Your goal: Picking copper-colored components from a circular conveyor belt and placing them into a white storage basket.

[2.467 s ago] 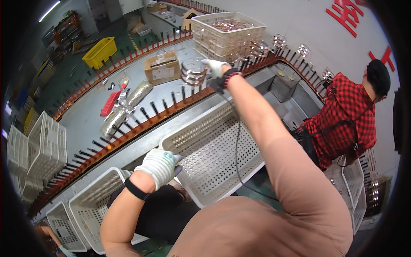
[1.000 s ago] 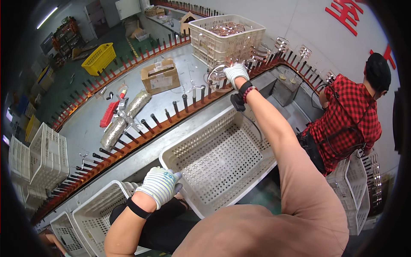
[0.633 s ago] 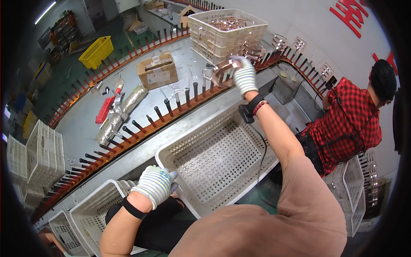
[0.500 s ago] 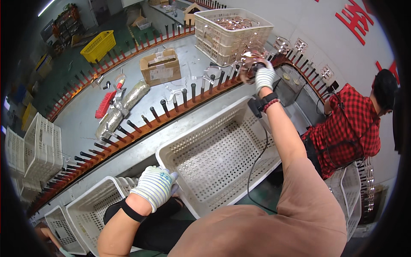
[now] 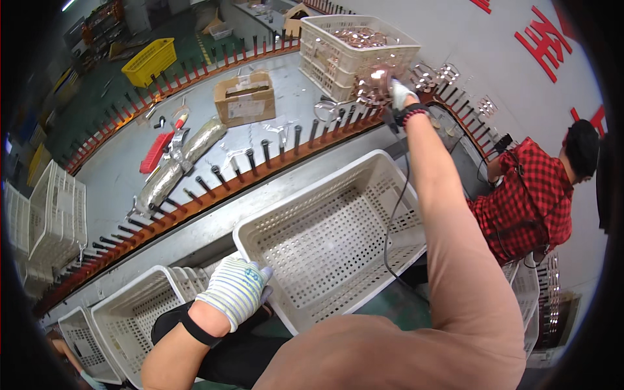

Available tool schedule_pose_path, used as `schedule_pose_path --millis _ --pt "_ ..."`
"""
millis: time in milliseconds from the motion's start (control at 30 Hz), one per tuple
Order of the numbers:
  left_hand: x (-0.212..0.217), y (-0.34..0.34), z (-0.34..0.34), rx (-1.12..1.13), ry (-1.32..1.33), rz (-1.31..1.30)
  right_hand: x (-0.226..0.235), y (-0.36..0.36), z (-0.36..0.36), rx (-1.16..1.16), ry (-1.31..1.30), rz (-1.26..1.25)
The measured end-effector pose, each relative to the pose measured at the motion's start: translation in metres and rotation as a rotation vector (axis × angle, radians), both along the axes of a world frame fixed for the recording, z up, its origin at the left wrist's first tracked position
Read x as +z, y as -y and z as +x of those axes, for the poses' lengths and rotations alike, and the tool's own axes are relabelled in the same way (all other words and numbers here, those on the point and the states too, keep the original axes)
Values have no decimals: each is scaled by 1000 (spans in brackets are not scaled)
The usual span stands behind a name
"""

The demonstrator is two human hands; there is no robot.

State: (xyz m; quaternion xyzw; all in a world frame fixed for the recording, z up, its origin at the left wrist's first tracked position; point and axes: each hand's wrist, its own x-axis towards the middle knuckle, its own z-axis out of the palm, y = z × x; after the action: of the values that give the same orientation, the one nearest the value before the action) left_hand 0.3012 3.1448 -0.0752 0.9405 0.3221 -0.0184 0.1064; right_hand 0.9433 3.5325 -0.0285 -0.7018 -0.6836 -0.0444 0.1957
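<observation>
My right hand (image 5: 403,95), in a white glove, reaches far out over the row of pegs. It is closed on a bunch of shiny copper-coloured metal rings (image 5: 376,83); blur hides the fingertips and how the pieces lie. My left hand (image 5: 238,290), in a striped glove, is curled at the near left rim of a large white perforated basket (image 5: 242,235), with its fingers partly out of sight. This basket stands in front of me, tilted in view, and holds nothing. Beyond my right hand, another white basket (image 5: 318,62) on the bench is heaped with similar shiny metal parts (image 5: 364,38).
Black-tipped pegs (image 5: 266,151) line the bench edge. A cardboard box (image 5: 244,104), a red brush (image 5: 156,153) and a foil-wrapped roll (image 5: 162,188) lie on the bench. A dark cable (image 5: 389,240) crosses the front basket. A person in a checked shirt (image 5: 526,195) works at right.
My right hand has moved farther away, toward the back basket, and the copper-coloured rings have moved with it. My left hand has stayed at the front basket's rim. The view has shifted slightly.
</observation>
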Motion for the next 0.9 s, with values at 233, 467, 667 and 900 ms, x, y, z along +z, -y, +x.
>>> schedule_pose_path --millis 233,467,667,900 --pt "5 -4 -9 -60 -45 10 20 24 -92 -304 -156 -435" --pt "-14 6 -50 28 -30 -23 43 117 -264 115 -35 499" --pt "-20 4 -69 63 -82 -65 10 95 -200 -288 -963 357" --pt "-33 -3 -75 -18 58 20 7 33 17 -661 -699 201"
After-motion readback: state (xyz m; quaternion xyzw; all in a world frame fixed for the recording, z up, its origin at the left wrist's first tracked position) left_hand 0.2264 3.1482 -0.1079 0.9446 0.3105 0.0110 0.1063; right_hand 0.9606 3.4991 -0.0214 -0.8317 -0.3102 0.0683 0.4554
